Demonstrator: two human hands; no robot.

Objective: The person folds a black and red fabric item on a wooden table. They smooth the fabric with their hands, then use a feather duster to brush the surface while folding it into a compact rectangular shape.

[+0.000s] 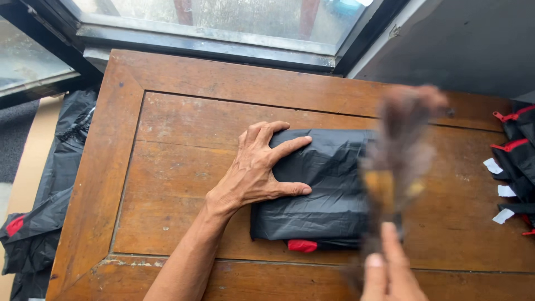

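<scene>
A folded black plastic-wrapped bundle (329, 189) with a red patch at its near edge lies on a brown wooden table (178, 128). My left hand (259, 167) lies flat on the bundle's left end, fingers spread, pressing it down. My right hand (387, 273) rises from the bottom edge, fingers closed on the handle of a brush-like tool (401, 145). The tool is motion-blurred, with a yellowish part in the middle and dark bristles above. It sweeps over the bundle's right side.
More black packages with red zips and white tags (515, 167) sit at the table's right edge. Black bags (50, 189) lie on the floor to the left. A window frame (212, 39) runs along the table's far side.
</scene>
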